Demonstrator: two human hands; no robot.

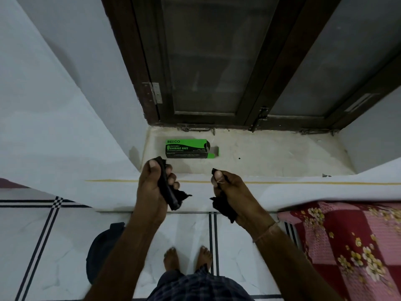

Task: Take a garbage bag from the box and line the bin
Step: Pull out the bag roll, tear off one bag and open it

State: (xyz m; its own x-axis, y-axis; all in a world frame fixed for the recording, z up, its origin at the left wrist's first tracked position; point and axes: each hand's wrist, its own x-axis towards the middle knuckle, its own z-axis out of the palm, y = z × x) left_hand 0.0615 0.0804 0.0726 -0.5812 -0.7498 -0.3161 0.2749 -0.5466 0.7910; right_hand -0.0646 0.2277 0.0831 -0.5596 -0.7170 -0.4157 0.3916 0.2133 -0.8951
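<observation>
While a person stands barefoot on a white tiled floor [65,246], looking down, each hand holds a piece of thin black plastic. The left hand [152,187] is closed around a tightly rolled black bundle [169,192], with a ragged edge sticking out toward the middle. The right hand [232,192] pinches a separate garbage bag [223,208] between thumb and fingers; it is still folded small, crumpled and matte, with a torn-looking edge facing the roll. The two pieces are near each other but apart, held in the air in front of a pale stone window ledge [271,155].

On that ledge, just beyond the left hand, a green and black box [186,148] lies on its side, its right end flap open. White letters on it read "BECO" and "GARBAGE BAGS"; the smaller print is too blurred to read.

Behind the ledge is a dark wooden window frame [147,72]. A red floral blanket [347,242] lies at the right. A dark round object [102,250] sits on the floor at lower left; whether it is the bin cannot be told.
</observation>
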